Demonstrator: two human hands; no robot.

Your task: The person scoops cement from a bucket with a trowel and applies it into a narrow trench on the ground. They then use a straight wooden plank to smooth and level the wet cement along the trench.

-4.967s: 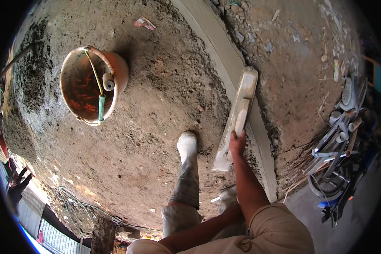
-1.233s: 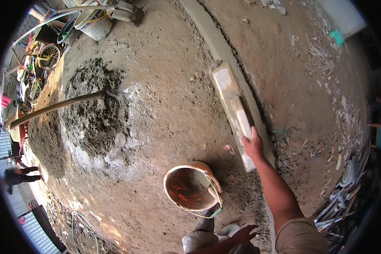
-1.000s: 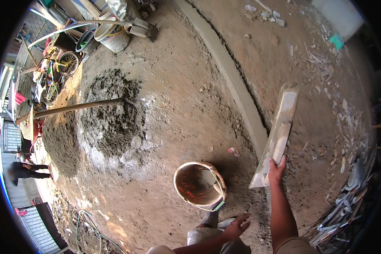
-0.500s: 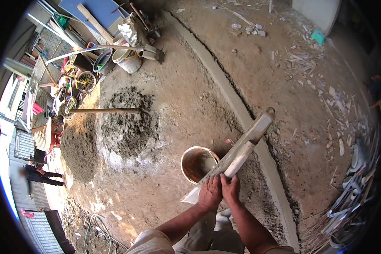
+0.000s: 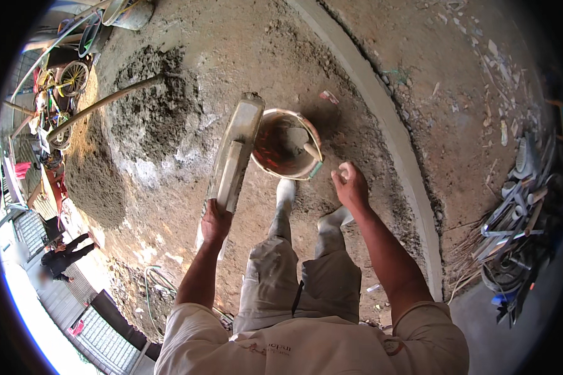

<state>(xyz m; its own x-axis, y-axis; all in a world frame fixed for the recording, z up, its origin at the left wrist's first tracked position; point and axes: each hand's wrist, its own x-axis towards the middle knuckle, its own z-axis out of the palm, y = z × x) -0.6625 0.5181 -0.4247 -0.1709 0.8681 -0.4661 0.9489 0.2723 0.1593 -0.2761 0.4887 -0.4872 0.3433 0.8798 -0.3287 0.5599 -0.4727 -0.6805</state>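
My left hand [image 5: 216, 222] grips the lower part of a long wooden float [image 5: 236, 134], a cement-smeared board with a narrower strip along its face. It slants upward, its top beside the bucket's left rim. A round bucket [image 5: 272, 170] stands in front of my feet, its inside stained reddish. In it lies a trowel [image 5: 311, 150], its handle near the right rim and its grey blade toward the middle. Just right of the bucket, my right hand [image 5: 353, 185] is apart from it, with loosely curled fingers and nothing visible between them.
A grey mortar strip [image 5: 381, 119] curves along the ground on my right, with a dark crack beside it. Ahead left are a wet mortar heap [image 5: 145, 103], a long-handled tool [image 5: 103, 106] and a sand pile [image 5: 94, 181]. Scrap [image 5: 519, 206] lies far right; a person [image 5: 62, 257] is at left.
My right hand has let go of the wooden float and moved right, beside the bucket. My left hand has swung the float left and turned it more upright. The view has tilted down toward my legs.
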